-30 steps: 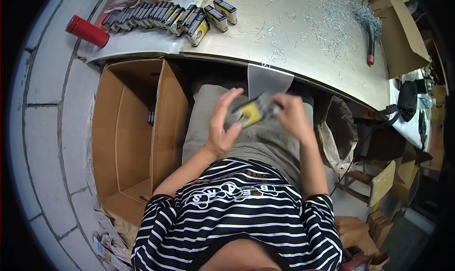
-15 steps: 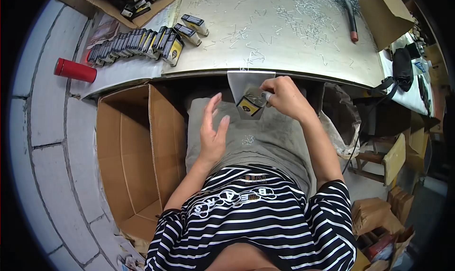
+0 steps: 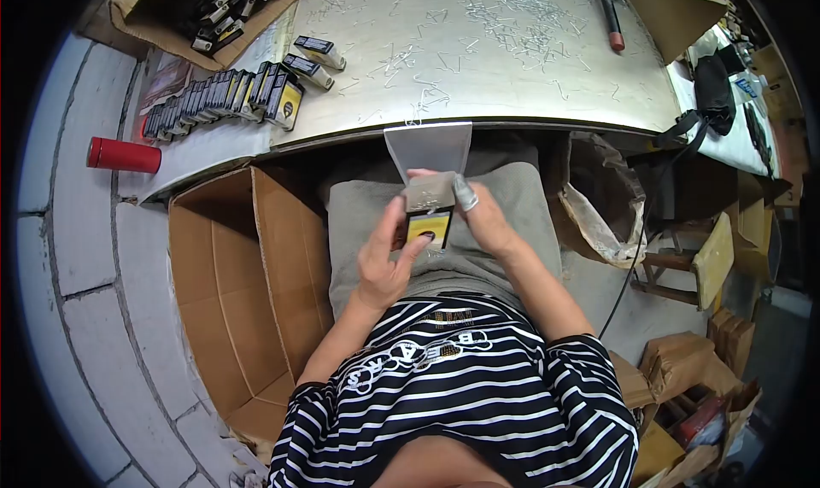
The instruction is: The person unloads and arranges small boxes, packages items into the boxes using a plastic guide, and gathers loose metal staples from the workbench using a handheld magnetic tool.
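A small yellow and black box [image 3: 429, 225] is held over my lap, its top end toward the table. My left hand [image 3: 389, 257] grips its left side, with the thumb on the yellow face. At the box's upper right, my right hand [image 3: 478, 215] has its fingers round the top end; a silvery wrap covers one finger. Just beyond the hands, a metal chute [image 3: 431, 146] slopes down from the table edge. Thin bent metal pieces [image 3: 521, 23] lie scattered over the tabletop [image 3: 359, 87].
Similar boxes [image 3: 222, 95] stand in a row at the table's left, near a carton of more boxes [image 3: 231, 10]. A red cylinder [image 3: 124, 155] lies farther left. An open cardboard box [image 3: 231, 292] is beside my left arm. A red-tipped tool [image 3: 613, 27] lies at the upper right.
The box has moved from the chute toward me, over my lap, and is turned more upright. My left hand has closed on it. The view has shifted slightly.
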Demonstrator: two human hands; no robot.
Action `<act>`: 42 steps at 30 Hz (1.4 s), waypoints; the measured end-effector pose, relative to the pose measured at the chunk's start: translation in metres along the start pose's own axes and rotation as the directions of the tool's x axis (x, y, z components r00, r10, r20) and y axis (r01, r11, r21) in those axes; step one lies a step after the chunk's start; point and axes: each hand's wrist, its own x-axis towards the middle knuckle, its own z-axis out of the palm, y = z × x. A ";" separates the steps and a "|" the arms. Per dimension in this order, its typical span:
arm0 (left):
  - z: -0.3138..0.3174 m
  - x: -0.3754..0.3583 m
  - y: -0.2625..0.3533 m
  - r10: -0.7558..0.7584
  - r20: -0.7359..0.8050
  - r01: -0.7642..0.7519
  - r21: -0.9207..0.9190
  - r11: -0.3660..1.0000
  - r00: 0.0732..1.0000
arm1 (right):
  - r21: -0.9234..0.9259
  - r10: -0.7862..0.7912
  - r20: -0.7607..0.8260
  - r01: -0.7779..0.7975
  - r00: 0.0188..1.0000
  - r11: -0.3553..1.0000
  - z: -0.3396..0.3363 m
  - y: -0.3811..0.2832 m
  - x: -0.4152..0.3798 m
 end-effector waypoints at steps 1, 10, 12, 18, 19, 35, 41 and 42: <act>-0.005 0.003 0.000 0.110 0.089 -0.129 0.248 0.960 0.990 | 0.136 -0.033 0.031 0.029 0.999 0.990 0.009 0.003 0.001; -0.011 -0.004 -0.001 -0.206 0.078 0.202 0.057 0.978 0.975 | 0.174 -0.079 0.079 0.065 0.994 0.983 0.024 0.008 0.000; -0.011 0.003 0.001 -0.233 0.060 0.238 -0.095 0.967 0.971 | 0.175 0.016 -0.040 -0.009 0.999 0.985 0.026 0.008 -0.003; -0.011 -0.001 -0.003 -0.178 0.084 0.182 -0.053 0.982 0.981 | 0.125 0.045 -0.248 -0.014 0.968 0.992 0.030 0.017 -0.001; -0.010 -0.002 -0.004 -0.104 0.049 0.104 -0.001 0.995 0.993 | 0.167 0.064 -0.233 -0.025 0.970 0.986 0.029 0.017 0.000; -0.014 -0.006 -0.005 -0.263 0.064 0.270 -0.212 0.939 0.963 | 0.559 0.334 -0.058 -0.247 0.941 0.791 0.028 0.017 -0.005; -0.017 -0.005 -0.003 -0.313 0.145 0.330 -0.111 0.938 0.939 | 0.458 0.221 -0.108 -0.149 0.969 0.876 0.028 0.033 -0.009; -0.015 -0.003 -0.004 -0.325 0.134 0.347 -0.199 0.917 0.936 | 0.393 0.205 -0.139 -0.136 0.969 0.910 0.028 0.030 -0.009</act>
